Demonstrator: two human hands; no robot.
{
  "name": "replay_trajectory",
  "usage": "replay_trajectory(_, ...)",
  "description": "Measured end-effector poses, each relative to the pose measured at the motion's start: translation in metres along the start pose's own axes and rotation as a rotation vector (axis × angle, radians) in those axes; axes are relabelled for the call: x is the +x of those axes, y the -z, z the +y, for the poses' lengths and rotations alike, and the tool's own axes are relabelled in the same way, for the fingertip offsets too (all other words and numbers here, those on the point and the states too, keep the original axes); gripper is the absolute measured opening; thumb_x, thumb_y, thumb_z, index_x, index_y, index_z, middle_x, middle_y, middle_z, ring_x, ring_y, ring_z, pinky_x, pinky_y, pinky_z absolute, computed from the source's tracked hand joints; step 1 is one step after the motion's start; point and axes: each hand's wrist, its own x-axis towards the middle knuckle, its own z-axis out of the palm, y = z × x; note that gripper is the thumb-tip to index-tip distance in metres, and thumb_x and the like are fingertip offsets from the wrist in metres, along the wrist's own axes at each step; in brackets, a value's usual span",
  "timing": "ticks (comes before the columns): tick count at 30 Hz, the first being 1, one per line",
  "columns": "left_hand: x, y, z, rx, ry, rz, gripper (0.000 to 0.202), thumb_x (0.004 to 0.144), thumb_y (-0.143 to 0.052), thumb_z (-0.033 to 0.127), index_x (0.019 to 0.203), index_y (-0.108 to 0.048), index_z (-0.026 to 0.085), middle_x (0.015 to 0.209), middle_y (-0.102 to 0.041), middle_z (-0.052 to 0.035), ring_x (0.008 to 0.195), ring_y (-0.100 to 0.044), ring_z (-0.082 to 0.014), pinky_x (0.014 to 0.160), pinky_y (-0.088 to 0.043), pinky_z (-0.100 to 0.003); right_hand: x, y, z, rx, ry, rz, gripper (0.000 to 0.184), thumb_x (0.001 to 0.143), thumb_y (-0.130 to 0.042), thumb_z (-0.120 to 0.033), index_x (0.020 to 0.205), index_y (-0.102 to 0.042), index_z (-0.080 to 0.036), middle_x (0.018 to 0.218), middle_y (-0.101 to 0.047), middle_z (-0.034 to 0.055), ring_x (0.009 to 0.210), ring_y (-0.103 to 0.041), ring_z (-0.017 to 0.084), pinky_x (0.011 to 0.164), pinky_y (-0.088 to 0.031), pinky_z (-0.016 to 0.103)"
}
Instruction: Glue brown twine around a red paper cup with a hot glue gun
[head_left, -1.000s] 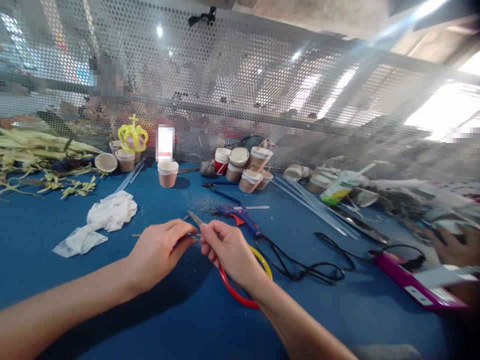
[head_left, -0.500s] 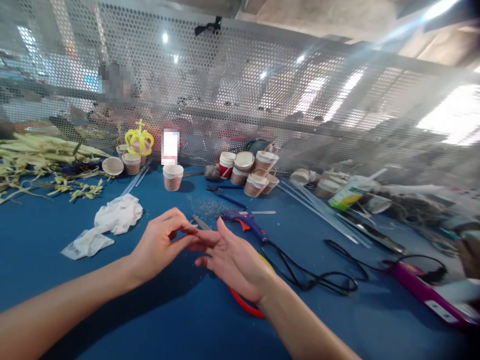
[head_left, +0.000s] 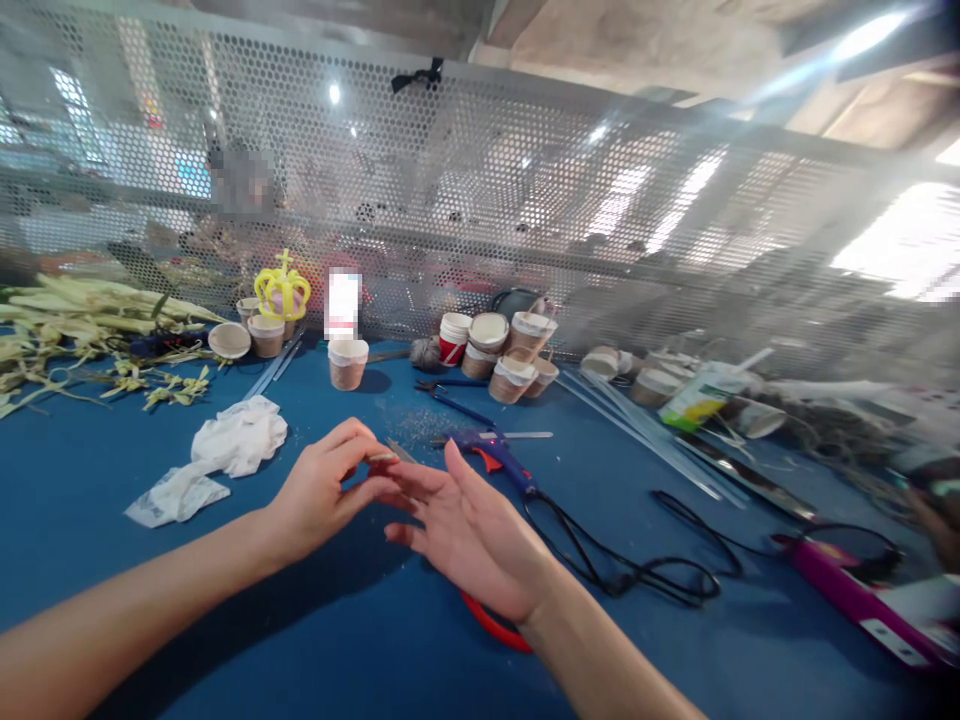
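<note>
My left hand point(head_left: 322, 490) hovers over the blue table point(head_left: 315, 640), thumb and fingers pinching a small thin piece at its fingertips. My right hand point(head_left: 469, 530) is beside it, palm up and fingers spread, holding nothing; its fingertips almost touch the left hand's. Under my right wrist lies a red ring point(head_left: 491, 625), mostly hidden by the hand. A scissors blade point(head_left: 401, 452) shows just beyond the fingers. A blue glue gun point(head_left: 499, 455) lies a little farther right, its black cord point(head_left: 637, 575) trailing across the table.
White crumpled plastic point(head_left: 225, 450) lies to the left, palm leaves point(head_left: 82, 330) at far left. Paper cups point(head_left: 506, 350), a single cup point(head_left: 349, 362) and a yellow crown point(head_left: 283, 290) stand before the perforated metal screen point(head_left: 525, 200). A pink power strip point(head_left: 855, 600) lies at right, another person's hand point(head_left: 937, 525) near it.
My right hand let go of what it pinched and opened, turning palm up. The left hand kept its pinch. The view shifted slightly downward.
</note>
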Motion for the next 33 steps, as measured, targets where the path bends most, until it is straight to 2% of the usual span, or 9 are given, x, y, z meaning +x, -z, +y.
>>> replay_trajectory(4,-0.001,-0.001,-0.002,-0.034,0.090,-0.013,0.006,0.078,-0.054,0.018,0.074,-0.058,0.015,0.071,-0.048,0.0007,0.056,-0.043,-0.0088,0.050,-0.038,-0.020,0.001,-0.001,0.002,-0.015,0.015,0.004,0.048,0.085,-0.037,-0.051,0.094,-0.065,-0.013,0.100,-0.058,0.0091,0.092,-0.049,0.015,0.075,-0.040,0.028)
replay_trajectory(9,-0.001,-0.003,-0.006,-0.103,0.102,-0.033,0.015,0.079,-0.053,0.019,0.065,-0.054,0.015,0.067,-0.048,0.0007,0.060,-0.048,-0.0102,0.053,-0.040,-0.021,0.001,0.000,0.006,-0.083,0.023,0.062,0.048,0.081,-0.042,-0.054,0.094,-0.065,-0.013,0.097,-0.059,0.0095,0.095,-0.049,0.017,0.075,-0.040,0.029)
replay_trajectory(12,-0.003,-0.004,-0.008,-0.021,0.007,-0.056,0.017,0.082,-0.048,0.017,0.067,-0.054,0.015,0.067,-0.051,-0.0006,0.062,-0.050,-0.0110,0.057,-0.043,-0.022,0.001,0.001,0.009,-0.088,-0.002,0.085,0.049,0.079,-0.044,-0.056,0.088,-0.066,-0.013,0.094,-0.059,0.0092,0.093,-0.050,0.018,0.074,-0.041,0.029)
replay_trajectory(16,-0.006,-0.006,-0.010,0.229,-0.117,-0.073,0.020,0.085,-0.041,0.019,0.073,-0.056,0.015,0.073,-0.055,-0.0039,0.065,-0.055,-0.0122,0.058,-0.047,-0.023,0.001,0.002,0.011,-0.077,0.008,0.148,0.048,0.080,-0.044,-0.054,0.087,-0.067,-0.013,0.093,-0.061,0.0101,0.093,-0.050,0.018,0.074,-0.040,0.030)
replay_trajectory(22,-0.009,-0.008,-0.011,0.568,-0.318,-0.090,0.027,0.088,-0.033,0.017,0.075,-0.057,0.013,0.071,-0.056,-0.0049,0.053,-0.055,-0.0127,0.043,-0.044,-0.021,0.000,0.001,0.011,-0.049,-0.007,0.134,0.049,0.082,-0.040,-0.053,0.090,-0.067,-0.012,0.092,-0.062,0.0099,0.088,-0.052,0.016,0.074,-0.039,0.028)
replay_trajectory(26,-0.009,-0.006,-0.009,0.625,-0.416,-0.098,0.030,0.089,-0.031,0.019,0.072,-0.055,0.013,0.066,-0.055,-0.0044,0.050,-0.053,-0.0131,0.043,-0.043,-0.023,-0.001,-0.001,0.010,-0.011,-0.030,0.136,0.050,0.085,-0.037,-0.050,0.087,-0.067,-0.011,0.086,-0.062,0.0084,0.083,-0.052,0.014,0.072,-0.039,0.026)
replay_trajectory(33,-0.008,-0.003,-0.004,0.632,-0.483,-0.096,0.032,0.089,-0.031,0.018,0.067,-0.054,0.013,0.060,-0.053,-0.0032,0.049,-0.050,-0.0131,0.043,-0.041,-0.023,-0.003,-0.002,0.009,0.046,-0.059,0.148,0.049,0.086,-0.036,-0.049,0.082,-0.067,-0.011,0.083,-0.062,0.0080,0.087,-0.052,0.015,0.074,-0.038,0.026)
